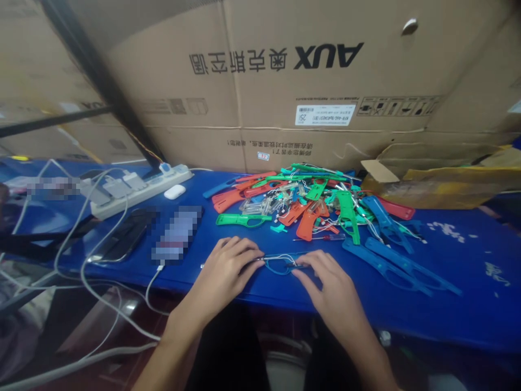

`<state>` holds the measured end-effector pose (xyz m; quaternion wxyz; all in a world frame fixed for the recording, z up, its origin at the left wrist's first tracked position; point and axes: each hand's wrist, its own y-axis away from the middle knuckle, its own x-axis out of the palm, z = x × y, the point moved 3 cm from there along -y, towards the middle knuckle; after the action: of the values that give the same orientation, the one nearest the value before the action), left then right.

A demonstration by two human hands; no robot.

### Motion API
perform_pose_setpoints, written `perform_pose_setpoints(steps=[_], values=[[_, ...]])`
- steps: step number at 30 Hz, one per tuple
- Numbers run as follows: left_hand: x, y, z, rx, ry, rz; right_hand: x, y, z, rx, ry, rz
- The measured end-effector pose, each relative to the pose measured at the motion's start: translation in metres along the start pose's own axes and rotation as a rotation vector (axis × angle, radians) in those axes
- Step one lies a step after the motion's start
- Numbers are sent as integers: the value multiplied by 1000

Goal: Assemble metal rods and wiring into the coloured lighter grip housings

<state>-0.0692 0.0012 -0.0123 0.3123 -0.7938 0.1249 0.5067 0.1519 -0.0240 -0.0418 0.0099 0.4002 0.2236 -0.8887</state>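
Observation:
A blue plastic handle piece [280, 264] with thin white wires lies flat on the blue table [448, 260] between my hands. My left hand [228, 271] has its fingers curled over the piece's left end, where a thin metal rod pokes out. Fingertips of my right hand [325, 279] are pinched on its right end. Behind them sits a heap of orange, green and blue plastic handle pieces [313, 203] mixed with clear parts and wires.
A white power strip [138, 187] with plugs and cables lies at the left, with a white earbud case [175, 191] and two phones [177, 231] beside it. Large cardboard boxes [285, 81] wall off the back. Loose blue pieces [399, 263] lie at the right.

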Motion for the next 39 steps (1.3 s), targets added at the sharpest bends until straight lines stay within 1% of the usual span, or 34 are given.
perform_pose_setpoints(steps=[2,4,9,11,16,19,21,22,26,28,29,31,35,39], values=[[0,1,0,13,-8,1,0,0,0,6,4,-5],[0,4,-1,23,-16,-30,0,0,0,2,7,-9],[2,8,-7,37,-14,-194,-1,-2,1,8,17,-7],[3,9,-7,33,6,-229,-1,-2,1,17,30,1],[6,10,-4,17,89,-230,-5,-1,2,38,31,16],[6,11,-4,23,126,-236,-13,-11,7,47,21,44],[6,12,-5,34,135,-241,-18,-27,13,-6,9,102],[6,12,-5,37,137,-239,-18,-37,16,-57,-7,153],[7,12,-5,44,138,-230,-9,-76,25,-248,-141,455],[7,12,-5,45,141,-232,-2,-86,28,-308,-166,593],[8,12,-5,42,144,-232,0,-89,30,-325,-169,638],[8,13,-5,37,153,-232,2,-93,33,-330,-176,682],[7,13,-6,32,152,-246,0,-100,35,-284,-207,713],[5,12,-7,31,139,-245,-1,-105,31,-264,-230,726]])
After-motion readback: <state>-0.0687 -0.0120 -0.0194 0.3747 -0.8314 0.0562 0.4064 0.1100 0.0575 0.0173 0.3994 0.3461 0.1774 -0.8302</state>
